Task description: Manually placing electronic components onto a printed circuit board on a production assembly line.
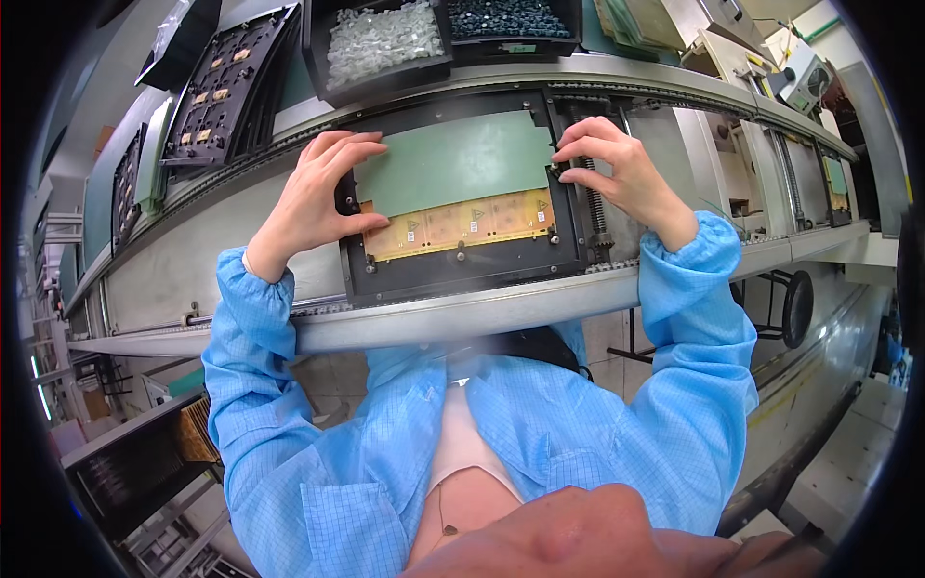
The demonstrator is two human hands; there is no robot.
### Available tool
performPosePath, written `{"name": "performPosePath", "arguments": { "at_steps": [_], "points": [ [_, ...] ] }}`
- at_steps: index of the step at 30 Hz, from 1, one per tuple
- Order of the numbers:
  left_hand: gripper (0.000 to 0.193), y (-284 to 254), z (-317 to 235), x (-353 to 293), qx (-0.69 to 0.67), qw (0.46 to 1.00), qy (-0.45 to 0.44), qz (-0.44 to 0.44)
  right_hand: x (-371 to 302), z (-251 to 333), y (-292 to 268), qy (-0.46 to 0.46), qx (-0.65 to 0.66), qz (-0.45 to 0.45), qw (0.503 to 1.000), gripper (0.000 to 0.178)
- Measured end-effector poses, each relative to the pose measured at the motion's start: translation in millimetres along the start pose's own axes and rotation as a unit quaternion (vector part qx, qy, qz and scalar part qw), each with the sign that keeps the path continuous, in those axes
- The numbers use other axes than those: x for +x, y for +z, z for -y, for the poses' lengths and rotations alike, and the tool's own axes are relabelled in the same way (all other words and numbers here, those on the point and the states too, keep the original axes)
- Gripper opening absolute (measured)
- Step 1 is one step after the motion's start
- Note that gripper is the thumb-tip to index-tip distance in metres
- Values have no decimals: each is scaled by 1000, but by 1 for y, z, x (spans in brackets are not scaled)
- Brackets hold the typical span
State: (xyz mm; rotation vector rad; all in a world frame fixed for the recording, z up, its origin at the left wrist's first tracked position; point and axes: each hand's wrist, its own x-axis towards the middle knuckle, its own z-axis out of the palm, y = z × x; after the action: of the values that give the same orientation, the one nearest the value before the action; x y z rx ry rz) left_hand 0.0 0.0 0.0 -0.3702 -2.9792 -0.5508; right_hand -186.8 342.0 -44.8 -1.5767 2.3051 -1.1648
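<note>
A thin, flat green sheet (458, 159) covers the upper part of a yellow-orange circuit board (462, 229) in a black frame (501, 273) with small metal pins. My left hand (323, 188) curls around the sheet's left edge, fingertips at its upper side and thumb by its lower left corner, over the board. At the opposite edge, my right hand (617, 169) has its bent fingers and thumb close together against the sheet, beside a small dark knob on the frame. The board's upper part is hidden under the sheet.
The frame rests on a metal-railed conveyor (424, 323). Beyond it stand a black bin of clear pieces (385, 43) and a bin of dark blue pieces (508, 19). More black frames (226, 87) lean at the left. A threaded rod (595, 207) runs right of the frame.
</note>
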Motion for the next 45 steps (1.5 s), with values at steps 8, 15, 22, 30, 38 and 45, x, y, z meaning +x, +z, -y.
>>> {"name": "performPosePath", "arguments": {
  "at_steps": [8,15,22,30,38,45],
  "points": [
    [79,1,8,-12,-60,998,-11,-8,0,5,19,-113,-18,-63,991,17],
    [80,-7,16,-4,-85,996,-15,-9,14,3,22,-115,-25,-85,989,17],
    [74,-15,31,11,-58,998,16,-33,33,13,-3,-52,-7,-78,996,12],
    [30,11,-16,-52,-43,970,-92,-220,35,106,34,-194,-16,63,979,32],
    [25,47,-126,-147,-57,890,-236,-385,58,149,108,-365,-107,275,883,50],
    [27,122,-195,-279,113,813,-438,-368,90,161,74,-345,-96,341,869,19]
  ]
}}
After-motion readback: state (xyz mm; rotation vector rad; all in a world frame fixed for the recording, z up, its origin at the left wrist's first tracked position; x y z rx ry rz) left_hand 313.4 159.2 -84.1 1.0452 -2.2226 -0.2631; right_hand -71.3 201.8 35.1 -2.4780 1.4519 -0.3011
